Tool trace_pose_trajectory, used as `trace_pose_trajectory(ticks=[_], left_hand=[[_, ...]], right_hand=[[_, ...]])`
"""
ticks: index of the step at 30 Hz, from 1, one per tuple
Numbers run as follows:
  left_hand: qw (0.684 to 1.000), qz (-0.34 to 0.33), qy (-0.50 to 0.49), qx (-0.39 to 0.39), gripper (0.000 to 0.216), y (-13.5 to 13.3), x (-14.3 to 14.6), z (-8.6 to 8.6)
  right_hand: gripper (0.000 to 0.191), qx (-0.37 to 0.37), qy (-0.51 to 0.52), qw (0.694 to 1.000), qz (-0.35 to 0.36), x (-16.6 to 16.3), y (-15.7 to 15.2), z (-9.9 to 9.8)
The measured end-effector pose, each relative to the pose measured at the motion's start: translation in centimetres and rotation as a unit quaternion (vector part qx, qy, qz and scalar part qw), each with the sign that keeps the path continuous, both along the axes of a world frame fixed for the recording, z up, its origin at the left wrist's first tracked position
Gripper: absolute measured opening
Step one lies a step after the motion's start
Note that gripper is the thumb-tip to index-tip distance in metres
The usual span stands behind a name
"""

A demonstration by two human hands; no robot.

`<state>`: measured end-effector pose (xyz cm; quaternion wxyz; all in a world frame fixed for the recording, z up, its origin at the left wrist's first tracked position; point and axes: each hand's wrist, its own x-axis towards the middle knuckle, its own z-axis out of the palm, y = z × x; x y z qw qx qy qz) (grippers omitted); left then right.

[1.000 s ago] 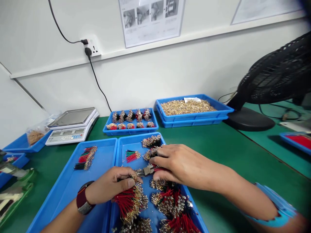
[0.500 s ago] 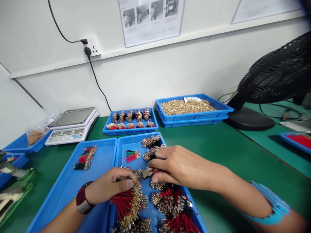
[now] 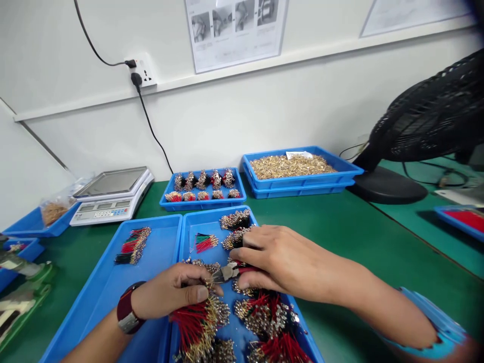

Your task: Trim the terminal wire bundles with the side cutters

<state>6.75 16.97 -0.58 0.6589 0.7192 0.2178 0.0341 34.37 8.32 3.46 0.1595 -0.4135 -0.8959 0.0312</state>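
Observation:
My right hand (image 3: 278,259) is closed around the red handles of small pliers (image 3: 228,273), whose jaws point left. At the jaws, my left hand (image 3: 177,290) pinches a thin gold-tipped wire (image 3: 212,281); most of it is hidden by the fingers. Directly below the left hand spreads a bundle of red wires (image 3: 192,325) with gold ends. Both hands are over the right blue tray (image 3: 236,330), among more bundles of red and black wires with metal terminals (image 3: 264,317). A small green and red bundle (image 3: 206,242) lies farther back in that tray.
Left of it, another blue tray (image 3: 109,287) carries one row of wires (image 3: 134,245). Behind stand a tray of sorted bundles (image 3: 242,190), stacked trays (image 3: 302,187) of gold pieces, and a scale (image 3: 109,196). A black fan (image 3: 389,186) is at right, a green fixture (image 3: 36,290) at left.
The pliers and my right hand have shifted slightly, and the jaws sit a little lower and further left at my left fingertips. The right forearm has dropped a little.

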Motion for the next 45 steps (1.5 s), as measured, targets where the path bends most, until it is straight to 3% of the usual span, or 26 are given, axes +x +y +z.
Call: trace_pose_trajectory(ticks=[10,30,35,42,45], left_hand=[[0.999,-0.040,-0.010,-0.032,0.046,0.1,0.2,0.3],[0.999,-0.008,-0.019,-0.044,0.053,0.1,0.1,0.1],[0.995,-0.016,-0.056,-0.083,0.046,0.2,-0.4,0.1],[0.951,0.107,-0.148,-0.250,0.038,0.3,-0.8,-1.2],[0.927,0.167,-0.203,-0.269,0.036,0.8,-0.7,-2.2]], right_hand=[[0.049,-0.013,-0.012,1.000,0.021,-0.1,0.2,-0.4],[0.045,0.001,-0.009,1.000,0.002,-0.8,-0.2,-0.2],[0.044,0.008,0.004,1.000,-0.021,-0.2,0.0,-0.1],[0.039,-0.004,-0.022,0.999,-0.035,0.4,0.3,-0.5],[0.040,-0.018,-0.015,0.999,-0.032,0.5,0.4,-0.5]])
